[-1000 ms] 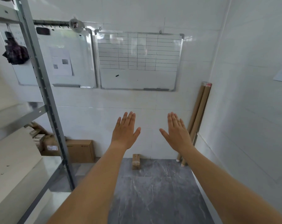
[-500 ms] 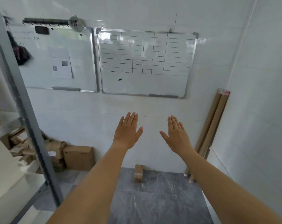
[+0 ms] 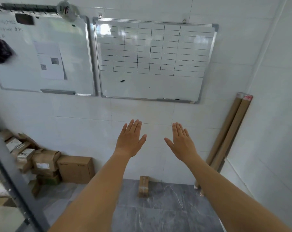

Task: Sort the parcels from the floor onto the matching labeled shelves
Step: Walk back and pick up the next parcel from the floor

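Head view: the white tiled wall (image 3: 141, 113) fills most of what I see, and the grey marbled floor (image 3: 158, 215) meets it below. Two whiteboards hang side by side on that wall: the right one (image 3: 152, 84) is ruled into a grid, and the left one (image 3: 41, 52) has a sheet of paper (image 3: 49, 61) stuck on it. A blurred grey shelf post (image 3: 11, 173) slants up the left edge, close to me. Behind it, in the left corner, a heap of parcels (image 3: 41, 163) lies on the floor against the wall, with one big plain box (image 3: 75, 169) at its right end. Two long cardboard tubes (image 3: 229, 133) lean in the right corner. My bare forearms reach forward from the bottom of the frame. My left hand (image 3: 130, 141) and right hand (image 3: 182, 143) are both raised in front of the wall, backs toward me, near each other but apart; the fingers lie close together and straight, the thumbs stick out toward each other, and neither hand holds anything. One small parcel (image 3: 143, 186) stands alone on the floor at the foot of the wall, below the gap between my hands.
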